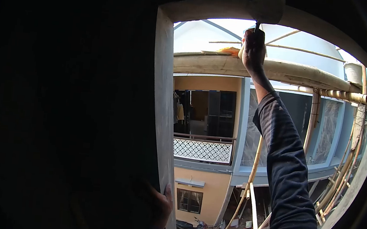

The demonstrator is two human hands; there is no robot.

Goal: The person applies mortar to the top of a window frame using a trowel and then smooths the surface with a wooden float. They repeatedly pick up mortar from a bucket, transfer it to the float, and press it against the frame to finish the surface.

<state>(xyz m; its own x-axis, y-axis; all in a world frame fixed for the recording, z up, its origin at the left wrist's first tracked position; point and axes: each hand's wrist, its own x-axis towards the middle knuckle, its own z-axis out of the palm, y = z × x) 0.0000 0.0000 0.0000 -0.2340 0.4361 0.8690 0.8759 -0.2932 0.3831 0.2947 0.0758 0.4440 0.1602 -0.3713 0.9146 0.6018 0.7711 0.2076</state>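
Brush [267,5] rests against the upper edge of the window opening [210,10], near the middle of its top. We hold its dark handle in our right hand [254,48], with the fingers closed tightly around it and the arm stretched up. Our left hand [160,205] is low at the left side of the opening, curled around the edge of the grey jamb [161,91]; only the thumb shows clearly. Outside the opening, a thick scaffold pole [222,65] crosses just below the brush. We judge that the work goes best with the brush head flat on the edge, short strokes, the wrist clear of the pole, and a firm left grip, because the ground outside the opening lies far below.
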